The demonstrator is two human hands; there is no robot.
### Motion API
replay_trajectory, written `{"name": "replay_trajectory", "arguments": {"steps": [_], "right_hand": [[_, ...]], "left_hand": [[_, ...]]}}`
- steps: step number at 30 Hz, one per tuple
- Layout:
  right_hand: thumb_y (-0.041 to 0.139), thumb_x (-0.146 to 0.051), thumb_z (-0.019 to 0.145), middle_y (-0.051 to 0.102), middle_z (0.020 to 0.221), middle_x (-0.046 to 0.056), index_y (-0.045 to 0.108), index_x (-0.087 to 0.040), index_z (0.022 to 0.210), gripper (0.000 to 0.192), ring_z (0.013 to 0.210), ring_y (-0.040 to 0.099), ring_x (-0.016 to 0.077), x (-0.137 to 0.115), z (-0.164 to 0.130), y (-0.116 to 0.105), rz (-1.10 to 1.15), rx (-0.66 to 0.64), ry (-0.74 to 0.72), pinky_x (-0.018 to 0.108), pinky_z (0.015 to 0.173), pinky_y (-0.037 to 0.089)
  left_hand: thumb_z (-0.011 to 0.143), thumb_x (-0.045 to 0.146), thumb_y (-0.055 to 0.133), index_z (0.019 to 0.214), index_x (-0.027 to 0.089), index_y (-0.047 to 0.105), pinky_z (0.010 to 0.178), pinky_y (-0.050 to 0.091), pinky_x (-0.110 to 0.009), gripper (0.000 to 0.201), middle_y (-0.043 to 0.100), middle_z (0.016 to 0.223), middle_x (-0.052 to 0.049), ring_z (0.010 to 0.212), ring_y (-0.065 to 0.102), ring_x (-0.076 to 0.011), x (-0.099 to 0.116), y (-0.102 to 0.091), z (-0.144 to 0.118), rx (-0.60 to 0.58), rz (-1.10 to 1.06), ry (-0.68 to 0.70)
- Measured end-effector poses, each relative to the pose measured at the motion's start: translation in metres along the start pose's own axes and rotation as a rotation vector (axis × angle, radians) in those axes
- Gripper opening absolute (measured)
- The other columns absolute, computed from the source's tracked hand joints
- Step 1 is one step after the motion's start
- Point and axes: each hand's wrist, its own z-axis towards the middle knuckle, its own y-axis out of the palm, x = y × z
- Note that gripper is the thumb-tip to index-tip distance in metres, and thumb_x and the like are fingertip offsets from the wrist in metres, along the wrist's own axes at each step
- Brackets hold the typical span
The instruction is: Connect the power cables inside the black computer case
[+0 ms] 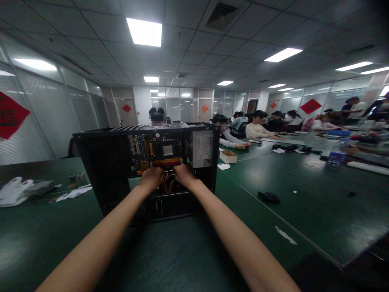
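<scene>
An open black computer case (88,162) stands on the green table with its inside facing me. Its motherboard (158,142) shows a square processor socket (167,150) and several expansion slots. Both my hands reach inside, one at each end of the red and yellow memory slots (167,162). My left hand (152,177) is closed at the left end, and my right hand (184,175) is closed at the right end. Their fingertips are hidden, so I cannot make out what they grip. Coloured cables (169,184) hang below them, and a silver power supply (203,148) sits at upper right.
On the left of the table (170,251) lie a white plastic bag (15,190) and paper scraps. To the right are a small cardboard box (228,156), a black cloth-like item (268,197) and a bottle (336,156). Several people sit around the table beyond.
</scene>
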Motion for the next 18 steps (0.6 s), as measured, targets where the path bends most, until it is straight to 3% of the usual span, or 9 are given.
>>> {"name": "replay_trajectory", "arguments": {"steps": [5,7,10,13,18], "right_hand": [[0.036,-0.026,0.1,0.069,0.102,0.011,0.064,-0.018,0.103,0.03,0.091,0.066,0.0202,0.0,-0.048,-0.014,-0.006,0.085,-0.013,0.028,0.076,0.047],[0.032,-0.041,0.101,0.069,0.089,0.011,0.065,-0.019,0.093,0.04,0.078,0.065,0.0216,0.003,-0.08,-0.007,-0.073,0.095,0.015,0.031,0.07,0.045],[0.039,-0.043,0.099,0.065,0.09,0.013,0.062,-0.016,0.091,0.036,0.085,0.06,0.0251,0.004,-0.117,0.009,-0.199,0.184,-0.01,0.035,0.076,0.041],[0.042,-0.045,0.098,0.062,0.09,0.013,0.06,-0.014,0.091,0.036,0.088,0.056,0.0258,-0.002,-0.13,0.016,-0.234,0.242,0.091,0.037,0.078,0.039],[0.046,-0.047,0.096,0.062,0.09,0.011,0.059,-0.015,0.091,0.035,0.087,0.055,0.0244,-0.01,-0.13,0.011,-0.26,0.229,0.096,0.036,0.076,0.037]], "left_hand": [[0.097,0.036,0.034,0.115,0.025,0.068,0.079,0.047,-0.03,0.04,0.071,0.111,-0.011,0.101,0.066,-0.0243,0.003,-0.008,-0.044,0.099,-0.131,-0.07],[0.099,0.041,0.026,0.111,0.025,0.068,0.077,0.047,-0.03,0.046,0.072,0.107,-0.01,0.096,0.068,-0.0245,0.005,-0.004,-0.068,0.15,-0.137,-0.107],[0.098,0.051,0.02,0.106,0.023,0.068,0.074,0.046,-0.034,0.056,0.073,0.099,-0.012,0.091,0.068,-0.0274,0.011,0.002,-0.093,0.122,-0.028,-0.1],[0.096,0.055,0.022,0.127,0.023,0.057,0.073,0.046,-0.036,0.057,0.073,0.094,-0.013,0.086,0.069,-0.0286,0.018,0.003,-0.102,0.128,0.014,-0.165],[0.098,0.05,0.018,0.097,0.017,0.071,0.082,0.043,-0.039,0.063,0.073,0.089,-0.015,0.086,0.068,-0.0285,0.02,0.002,-0.111,0.195,0.02,-0.09]]}}
